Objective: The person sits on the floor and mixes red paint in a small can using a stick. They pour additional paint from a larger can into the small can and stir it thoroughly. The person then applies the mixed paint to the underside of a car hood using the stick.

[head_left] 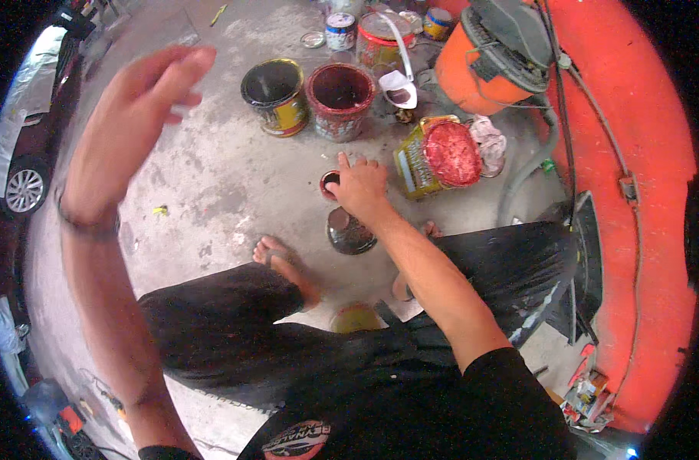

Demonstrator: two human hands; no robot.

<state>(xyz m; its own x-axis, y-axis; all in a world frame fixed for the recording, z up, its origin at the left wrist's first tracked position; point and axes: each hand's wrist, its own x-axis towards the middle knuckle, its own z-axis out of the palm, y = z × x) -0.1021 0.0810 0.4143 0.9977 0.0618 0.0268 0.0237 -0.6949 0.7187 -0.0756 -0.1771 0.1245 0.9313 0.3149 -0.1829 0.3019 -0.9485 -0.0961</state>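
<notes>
My left hand is raised over the floor at the upper left, fingers loosely bent and apart, holding nothing visible. My right hand is down on a small cup with dark red inside, thumb at its rim and fingers around its far side, partly hiding it. Just nearer me sits a dark, rounded container. Beyond stand a yellow can with a dark inside and a red-stained pail. Right of my hand is a tilted yellow-green can with a red-smeared top.
An orange bucket or vacuum with a hose stands at the upper right beside a red wall with cables. More cans and a crumpled rag are nearby. A dark car lines the left edge. My legs frame the work spot.
</notes>
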